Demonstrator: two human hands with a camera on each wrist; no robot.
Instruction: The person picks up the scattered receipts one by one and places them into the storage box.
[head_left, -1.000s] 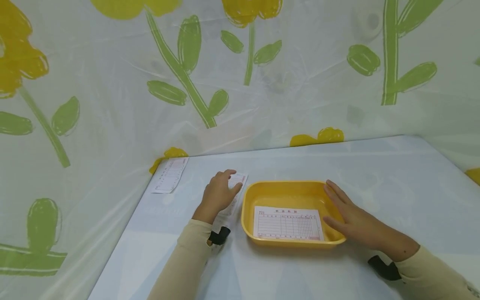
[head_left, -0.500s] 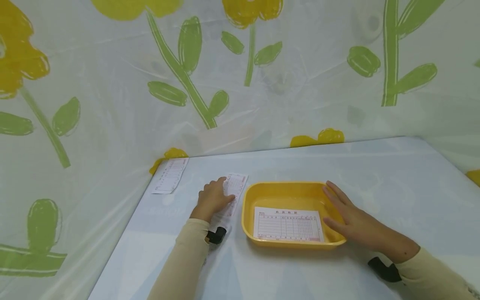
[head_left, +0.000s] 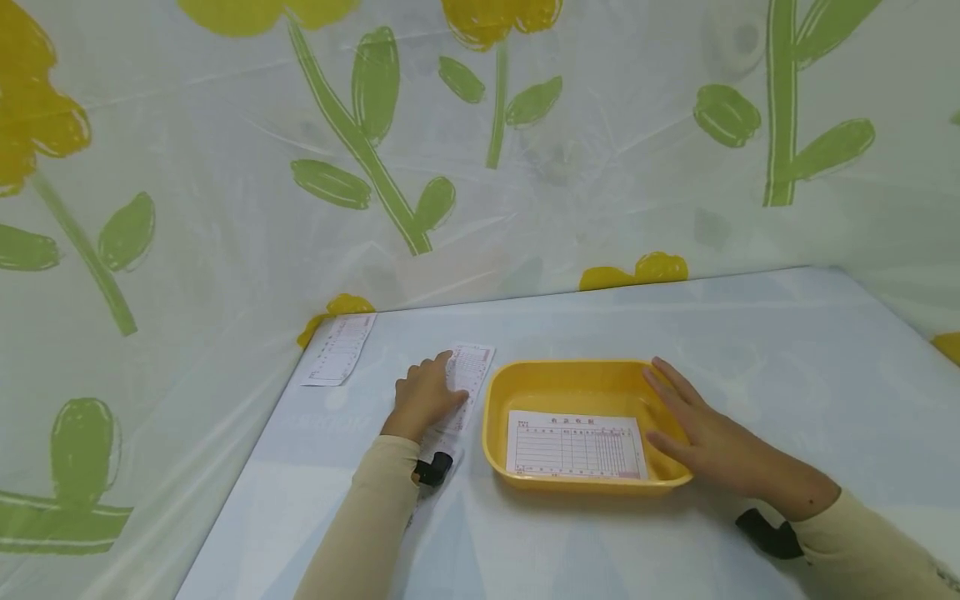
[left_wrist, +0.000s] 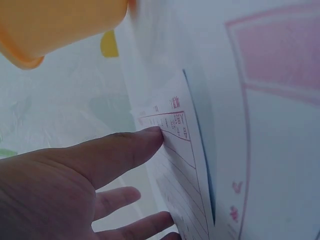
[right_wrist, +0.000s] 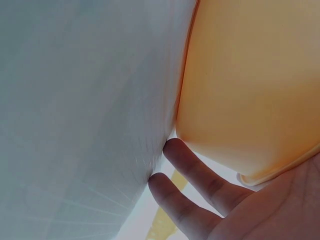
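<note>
Paper slip (head_left: 476, 365) touches spread left grip (head_left: 423, 397); right grip (head_left: 708, 440) touches tray (head_left: 570, 387).

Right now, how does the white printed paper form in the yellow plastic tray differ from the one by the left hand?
The tray form lies crosswise in the tray; the other form lies lengthwise on the table.
The left hand partly hides the other form but not the tray form.
Both are white, printed.

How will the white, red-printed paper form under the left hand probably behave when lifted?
The white, red-printed paper form likely bends easily: its edge looks thin in the left wrist view. It is probably light, being only paper. Lying almost flat on the pale table, it may slide before lifting.
</note>
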